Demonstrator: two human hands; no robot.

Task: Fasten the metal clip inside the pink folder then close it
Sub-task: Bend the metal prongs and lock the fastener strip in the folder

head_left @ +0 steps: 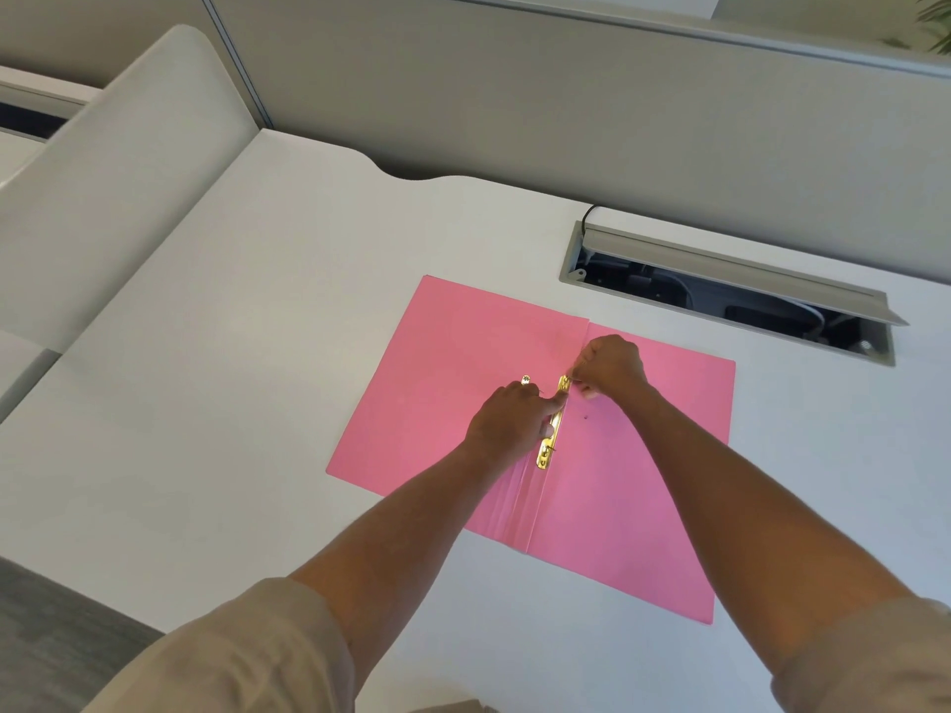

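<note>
The pink folder (437,383) lies open and flat on the white desk. A gold metal clip (549,440) runs along its centre fold. My left hand (509,419) rests on the left flap with a fingertip pressing the clip's middle. My right hand (610,365) has its fingers pinched on the clip's far end. A small gold piece (526,379) lies on the left flap just beyond my left hand. The clip's near end shows a thin prong sticking out sideways.
An open cable hatch (731,295) with a raised grey lid sits in the desk at the back right. A grey partition (566,95) stands behind the desk. The white desk (247,326) extends to the left.
</note>
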